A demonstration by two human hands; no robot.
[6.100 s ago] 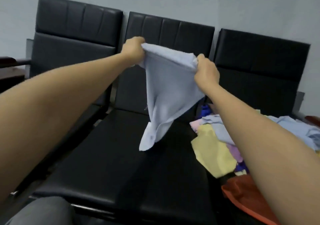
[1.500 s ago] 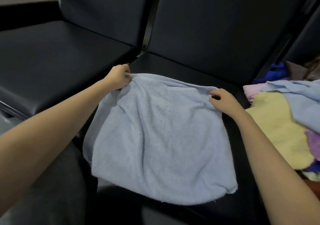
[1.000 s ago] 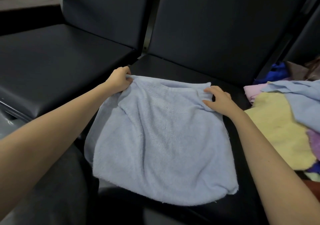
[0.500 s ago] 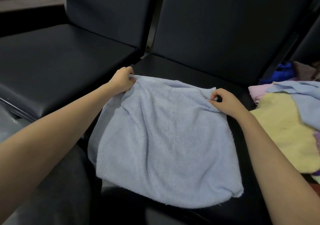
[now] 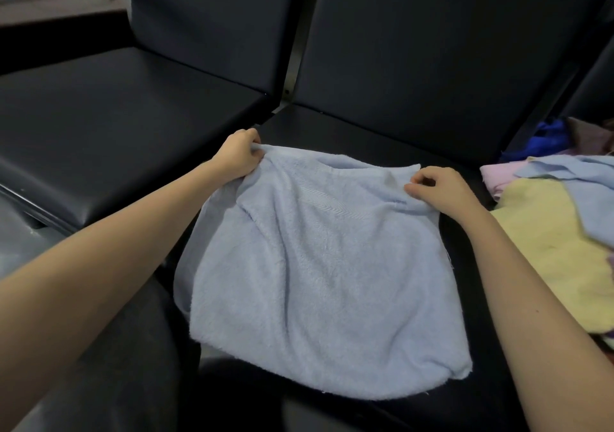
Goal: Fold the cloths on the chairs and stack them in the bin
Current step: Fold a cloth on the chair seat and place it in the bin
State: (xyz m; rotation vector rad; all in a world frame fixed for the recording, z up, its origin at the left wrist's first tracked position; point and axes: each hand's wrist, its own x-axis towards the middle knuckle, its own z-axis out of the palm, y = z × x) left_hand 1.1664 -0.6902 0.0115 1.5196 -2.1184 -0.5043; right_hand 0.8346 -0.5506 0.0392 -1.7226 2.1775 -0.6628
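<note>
Pale blue terry cloth [image 5: 315, 282]: lay spread on black padded chair seat [image 5: 365, 139], near edge drooping over the front.
Right hand [image 5: 442, 192]: pinched the cloth's far right corner.
Left hand [image 5: 237, 159]: gripped its far left corner.
Heap of yellow, pink and blue cloths [image 5: 538, 248]: lay to the right.

The light is dim and soft, falling from above with no hard shadows and no glare. The black chair seat [image 5: 109, 105] on the left gives back only a dull grey sheen near its front edge, and the chair backs [image 5: 432, 39] sink almost to flat black. The pale blue towel [image 5: 319, 265] is the brightest surface, its creases marked by gentle shading. Below its near edge, detail is lost in darkness. Wide-angle distortion stretches the left forearm [image 5: 83, 282] and right forearm [image 5: 538, 315] at the lower corners, where focus softens. Fine texture looks smeared throughout.
</note>
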